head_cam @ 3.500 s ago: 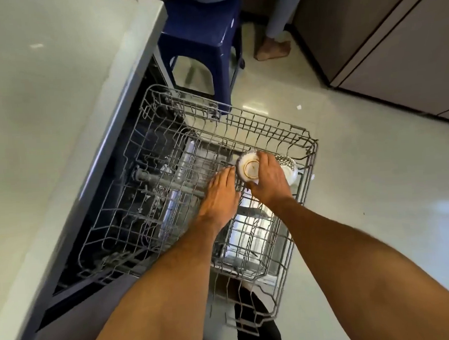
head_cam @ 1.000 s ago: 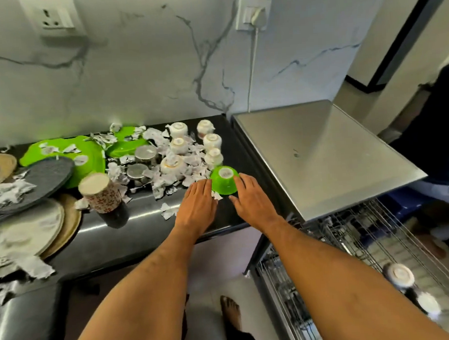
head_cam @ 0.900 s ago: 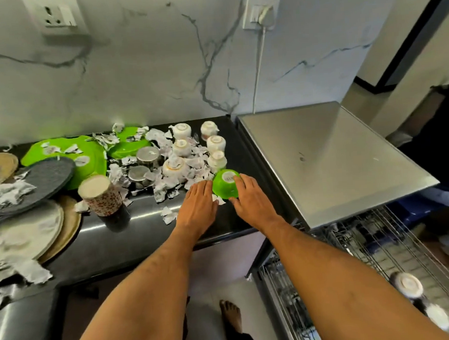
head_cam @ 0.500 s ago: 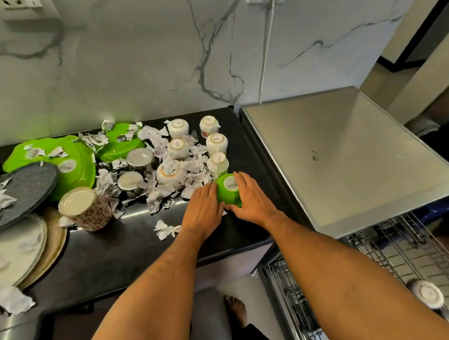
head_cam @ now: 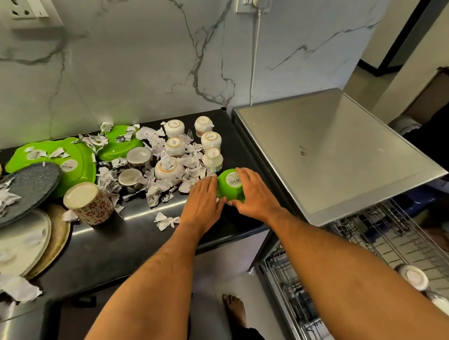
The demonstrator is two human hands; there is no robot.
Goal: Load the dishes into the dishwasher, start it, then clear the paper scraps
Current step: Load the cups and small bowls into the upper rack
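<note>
A small green bowl (head_cam: 229, 187) with a barcode sticker lies upside down and tilted at the right end of the black counter (head_cam: 122, 244). My right hand (head_cam: 252, 191) grips it, fingers over its base and thumb at the near rim. My left hand (head_cam: 203, 199) presses straight fingers against its left side. Several white cups (head_cam: 210, 141) stand upside down behind it among torn paper scraps (head_cam: 166, 221). To the right is the dishwasher's steel top (head_cam: 332, 150); its pulled-out rack (head_cam: 380, 249) holds an upturned white cup (head_cam: 412, 276).
Two steel cups (head_cam: 138, 156), a patterned mug (head_cam: 88, 203), green plates (head_cam: 67, 161), a grey plate (head_cam: 27, 187) and pale plates (head_cam: 15, 245) fill the counter's left. A cable (head_cam: 253, 63) runs down the marble wall. A seated person (head_cam: 442, 140) is at the far right.
The view swung from the dishwasher rack up to the counter. Both hands closed in on the green bowl, and it has tipped from flat to tilted between them.
</note>
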